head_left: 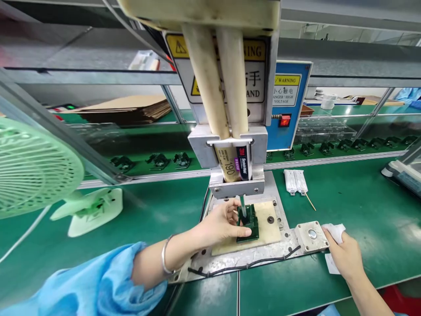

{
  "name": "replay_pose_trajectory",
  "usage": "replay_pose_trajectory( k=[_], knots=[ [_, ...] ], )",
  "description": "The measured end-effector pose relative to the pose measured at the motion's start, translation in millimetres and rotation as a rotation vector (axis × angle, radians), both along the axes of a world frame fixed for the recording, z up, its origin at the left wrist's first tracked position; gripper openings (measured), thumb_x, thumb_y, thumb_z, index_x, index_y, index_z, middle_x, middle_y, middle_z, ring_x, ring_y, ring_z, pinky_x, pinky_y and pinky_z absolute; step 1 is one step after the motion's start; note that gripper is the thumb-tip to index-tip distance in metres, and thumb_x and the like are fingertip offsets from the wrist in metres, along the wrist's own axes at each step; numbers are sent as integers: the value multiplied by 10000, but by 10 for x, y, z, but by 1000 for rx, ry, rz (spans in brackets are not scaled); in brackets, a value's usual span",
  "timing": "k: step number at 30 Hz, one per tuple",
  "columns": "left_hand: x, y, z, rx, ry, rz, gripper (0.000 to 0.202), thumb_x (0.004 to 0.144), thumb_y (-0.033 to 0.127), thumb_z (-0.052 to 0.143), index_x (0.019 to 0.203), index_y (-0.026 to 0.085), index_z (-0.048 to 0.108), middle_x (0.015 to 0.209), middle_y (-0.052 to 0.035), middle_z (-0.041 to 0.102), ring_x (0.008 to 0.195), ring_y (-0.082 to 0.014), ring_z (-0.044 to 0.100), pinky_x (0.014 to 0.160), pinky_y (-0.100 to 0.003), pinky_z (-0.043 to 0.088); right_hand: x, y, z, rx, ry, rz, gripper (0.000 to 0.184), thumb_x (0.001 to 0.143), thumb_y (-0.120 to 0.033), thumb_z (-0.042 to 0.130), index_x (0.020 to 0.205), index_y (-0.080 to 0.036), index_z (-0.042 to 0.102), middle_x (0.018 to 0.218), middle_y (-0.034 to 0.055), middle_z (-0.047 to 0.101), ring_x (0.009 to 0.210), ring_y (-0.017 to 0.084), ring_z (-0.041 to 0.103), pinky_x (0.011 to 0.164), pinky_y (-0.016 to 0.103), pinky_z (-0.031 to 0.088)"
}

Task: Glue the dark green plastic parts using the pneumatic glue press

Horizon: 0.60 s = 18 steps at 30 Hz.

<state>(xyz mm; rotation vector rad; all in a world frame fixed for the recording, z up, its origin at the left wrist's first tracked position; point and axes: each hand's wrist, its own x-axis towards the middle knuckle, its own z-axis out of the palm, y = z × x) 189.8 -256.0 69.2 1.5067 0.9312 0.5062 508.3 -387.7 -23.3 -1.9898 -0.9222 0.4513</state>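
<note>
My left hand [223, 223] grips a small dark plastic housing [252, 221] by its left side, thumb along the front edge. The housing rests on a cream pad [268, 232] on the machine's metal base. A thin nozzle [243, 205] points down into it from a two-barrel Scotch-Weld adhesive cartridge [230, 164], clamped in the machine above. At the right end of the base, my right hand [348, 259] is closed round a crumpled white tissue [336, 231]. Its fingers are beside a metal button box [312, 237]; whether they touch it I cannot tell.
A green fan [36, 171] stands at the left. Two white cartridges [295, 181] and a thin stick [310, 201] lie right of the machine. Several dark housings [325, 148] line the ledge behind. A blue control box [287, 105] and stacked cardboard [125, 107] are further back.
</note>
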Motion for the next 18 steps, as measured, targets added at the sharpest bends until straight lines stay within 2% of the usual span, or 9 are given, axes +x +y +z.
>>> replay_pose_trajectory(
  k=[3,8,13,15,17,18],
  knots=[
    [8,0,-66,80,34,37,619,546,390,880,1000,199,504,839,-7,609,761,-193,618,686,-328,521,9,14,-19,5,30,-25,471,616,-648,591,659,-198,724,740,106,731,775,343,692,619,345,497],
    [-18,-60,-41,199,161,44,604,581,344,858,1063,203,521,741,27,613,633,-175,603,590,-294,507,34,6,-66,-39,59,-48,493,612,-673,595,680,-202,726,770,97,734,818,347,682,647,352,486],
    [8,-40,-72,328,240,12,592,629,426,818,1114,193,571,786,-20,670,721,-238,673,654,-332,565,29,14,-46,-27,88,-56,513,573,-675,610,694,-192,732,789,103,736,846,358,674,665,355,483],
    [15,-33,-73,342,233,8,634,602,443,836,1135,194,601,879,-50,687,821,-271,683,741,-370,577,36,10,-57,-17,75,-65,521,570,-679,617,693,-185,730,746,103,728,810,351,672,643,349,477],
    [-39,-43,-35,395,239,15,823,483,452,899,1208,202,602,1116,-105,658,1037,-338,637,897,-440,547,59,-10,-89,-24,63,-81,536,571,-702,628,655,-179,709,691,105,711,748,334,664,598,341,467],
    [-102,-58,-3,440,253,32,950,420,460,922,1267,207,576,1259,-134,594,1154,-374,573,975,-477,505,75,-25,-108,-31,65,-96,553,576,-720,633,644,-176,700,679,104,705,725,324,658,582,337,463]
  ],
)
